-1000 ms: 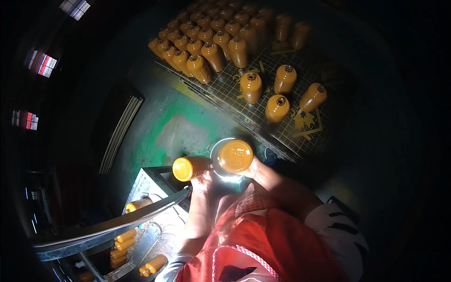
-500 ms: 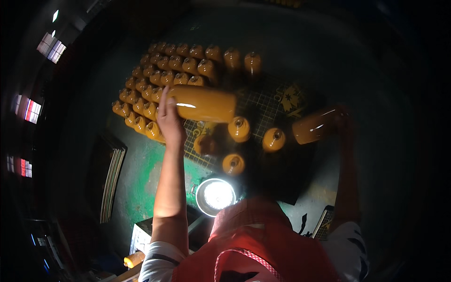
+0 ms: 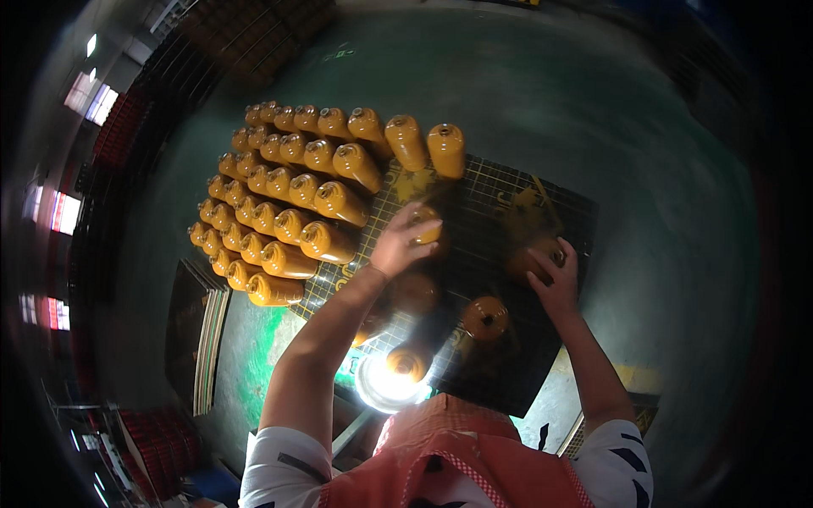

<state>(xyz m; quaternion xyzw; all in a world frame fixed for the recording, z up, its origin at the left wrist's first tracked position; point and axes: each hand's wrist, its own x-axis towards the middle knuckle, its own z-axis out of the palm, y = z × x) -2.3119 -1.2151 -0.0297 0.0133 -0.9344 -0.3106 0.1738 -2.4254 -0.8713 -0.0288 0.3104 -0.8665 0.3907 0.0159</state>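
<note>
Several yellow-orange canisters [image 3: 288, 203] stand in tight rows on the left part of a black wire grid tray [image 3: 500, 195]. My left hand [image 3: 400, 241] grips the top of one canister [image 3: 426, 229] that stands on the tray beside the rows. My right hand [image 3: 555, 275] is closed around another canister [image 3: 533, 254] set upright on the right half of the tray. Three more canisters [image 3: 484, 317] stand loose on the tray's near part, between my arms.
A bright round lamp [image 3: 385, 385] glares just below the tray's near edge. A stack of flat trays [image 3: 199, 339] lies on the green floor at the left. Red crates [image 3: 157, 440] sit at the lower left. Dark stacked grids [image 3: 254, 34] stand beyond the rows.
Both hands have come down from carrying canisters sideways above the tray; the two canisters now stand on the grid, with the hands still on them. The view has shifted nearer to the rows.
</note>
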